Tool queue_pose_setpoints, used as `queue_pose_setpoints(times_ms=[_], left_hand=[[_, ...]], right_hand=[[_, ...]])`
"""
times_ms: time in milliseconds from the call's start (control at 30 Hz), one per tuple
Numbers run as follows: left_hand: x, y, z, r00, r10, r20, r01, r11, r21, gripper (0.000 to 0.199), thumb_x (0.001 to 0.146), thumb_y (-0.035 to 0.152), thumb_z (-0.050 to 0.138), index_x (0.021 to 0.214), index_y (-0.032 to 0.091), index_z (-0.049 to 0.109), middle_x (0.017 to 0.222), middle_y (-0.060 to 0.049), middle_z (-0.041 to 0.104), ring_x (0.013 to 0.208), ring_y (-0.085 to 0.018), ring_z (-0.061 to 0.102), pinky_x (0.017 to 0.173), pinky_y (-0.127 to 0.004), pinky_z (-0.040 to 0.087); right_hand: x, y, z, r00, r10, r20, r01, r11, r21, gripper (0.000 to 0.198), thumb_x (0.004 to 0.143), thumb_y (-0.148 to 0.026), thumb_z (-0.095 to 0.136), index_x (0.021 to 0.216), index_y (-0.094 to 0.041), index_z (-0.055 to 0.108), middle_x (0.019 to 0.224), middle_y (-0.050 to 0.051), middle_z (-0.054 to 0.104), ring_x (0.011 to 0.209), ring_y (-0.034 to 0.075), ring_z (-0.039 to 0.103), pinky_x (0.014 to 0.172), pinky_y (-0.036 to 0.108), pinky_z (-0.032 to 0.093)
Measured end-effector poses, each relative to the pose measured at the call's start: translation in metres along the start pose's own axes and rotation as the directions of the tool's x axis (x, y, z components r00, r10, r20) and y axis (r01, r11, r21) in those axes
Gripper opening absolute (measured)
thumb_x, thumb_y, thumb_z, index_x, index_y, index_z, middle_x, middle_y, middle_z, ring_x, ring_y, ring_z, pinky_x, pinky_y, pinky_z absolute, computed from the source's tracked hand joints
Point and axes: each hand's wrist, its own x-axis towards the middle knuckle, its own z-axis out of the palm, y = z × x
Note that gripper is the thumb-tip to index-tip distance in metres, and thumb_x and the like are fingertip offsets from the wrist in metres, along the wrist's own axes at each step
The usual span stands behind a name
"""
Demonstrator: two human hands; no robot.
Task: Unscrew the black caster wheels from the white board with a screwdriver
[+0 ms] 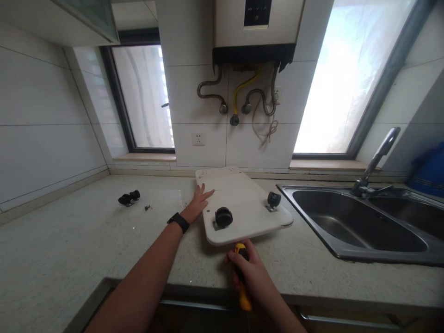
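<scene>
White rectangular board (231, 192) bears two round black casters (224, 217), two loose casters (125, 199) at 9 o'clock; left hand (197, 206) spread, right hand (252, 266) gripping yellow-black screwdriver (245, 301).

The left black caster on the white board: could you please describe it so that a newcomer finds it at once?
On the counter left of the steel sink is a white board, with the left hand at its left edge. Close to that hand, near the board's front-left corner, is the black caster. Unlike the board's other caster, it is farther from the sink.
</scene>
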Motion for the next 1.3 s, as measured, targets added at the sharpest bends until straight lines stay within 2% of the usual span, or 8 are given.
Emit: queue_pose_setpoints(times_ms=[133,267,367,467,700,933,1200,1300], left_hand=[[-0.004,0.032,-0.01,0.994,0.105,0.043,-0.105,0.994,0.004,0.048,0.106,0.034,0.035,0.144,0.03,0.064,0.165,-0.006,0.045,0.161,-0.029,0.024,0.13,-0.064,0.01],[-0.029,0.055,-0.012,0.973,0.208,0.105,-0.195,0.973,-0.12,0.05,0.105,0.04,0.034,0.149,0.035,0.058,0.164,0.0,0.048,0.16,-0.027,0.028,0.131,-0.06,0.01],[-0.039,0.061,-0.01,0.964,0.221,0.146,-0.205,0.972,-0.115,0.049,0.102,0.048,0.045,0.148,0.037,0.058,0.16,-0.001,0.053,0.16,-0.03,0.027,0.13,-0.061,0.007],[-0.039,0.063,-0.008,0.969,0.201,0.142,-0.189,0.978,-0.091,0.043,0.099,0.04,0.056,0.141,0.038,0.065,0.152,-0.002,0.061,0.157,-0.032,0.032,0.128,-0.061,0.014],[-0.041,0.063,-0.006,0.982,0.18,0.05,-0.172,0.976,-0.136,0.045,0.089,0.027,0.063,0.134,0.033,0.067,0.141,-0.007,0.068,0.149,-0.032,0.044,0.125,-0.059,0.028],[-0.041,0.058,-0.004,0.986,0.165,0.014,-0.16,0.972,-0.169,0.06,0.081,0.031,0.07,0.141,0.034,0.063,0.145,-0.009,0.061,0.142,-0.035,0.048,0.122,-0.059,0.032],[-0.04,0.049,-0.002,0.99,0.139,-0.025,-0.14,0.944,-0.298,0.057,0.077,0.045,0.079,0.13,0.027,0.064,0.128,-0.011,0.065,0.124,-0.034,0.058,0.114,-0.055,0.041],[-0.041,0.042,0.0,0.994,0.111,0.003,-0.1,0.912,-0.397,0.062,0.088,0.064,0.065,0.137,0.027,0.061,0.132,-0.012,0.065,0.124,-0.034,0.059,0.112,-0.054,0.044]], right_hand=[[0.0,-0.014,-0.02,0.993,0.084,0.08,-0.078,0.994,-0.08,0.041,0.079,-0.047,0.072,0.103,-0.025,0.048,0.066,-0.008,0.059,0.039,0.006,0.042,0.037,0.017,0.028],[-0.006,-0.049,-0.04,0.987,0.051,0.153,-0.062,0.996,0.068,0.033,0.081,-0.042,0.073,0.099,-0.025,0.052,0.065,-0.008,0.053,0.041,0.006,0.041,0.04,0.019,0.027],[-0.004,-0.093,-0.045,0.978,-0.116,0.172,0.077,0.972,0.222,0.034,0.073,-0.03,0.069,0.104,-0.027,0.057,0.08,-0.003,0.062,0.051,0.01,0.051,0.048,0.024,0.037],[0.009,-0.141,-0.036,0.955,-0.264,0.137,0.238,0.954,0.18,0.044,0.069,-0.02,0.068,0.11,-0.03,0.061,0.086,-0.001,0.064,0.065,0.016,0.061,0.059,0.03,0.046],[0.049,-0.212,0.019,0.743,-0.57,0.351,0.586,0.807,0.071,0.034,0.069,-0.013,0.067,0.099,-0.027,0.062,0.086,-0.003,0.063,0.063,0.013,0.062,0.058,0.031,0.049],[0.074,-0.215,0.046,0.608,-0.604,0.516,0.678,0.733,0.06,0.036,0.081,-0.006,0.062,0.109,-0.028,0.054,0.096,-0.004,0.063,0.074,0.013,0.067,0.069,0.033,0.057],[0.091,-0.194,0.036,0.63,-0.587,0.509,0.635,0.766,0.097,0.034,0.086,-0.006,0.059,0.111,-0.028,0.051,0.099,-0.003,0.062,0.075,0.013,0.068,0.067,0.032,0.06],[0.097,-0.188,0.038,0.632,-0.552,0.543,0.611,0.787,0.089,0.033,0.088,-0.006,0.057,0.112,-0.028,0.049,0.099,-0.003,0.06,0.076,0.013,0.068,0.066,0.031,0.059]])
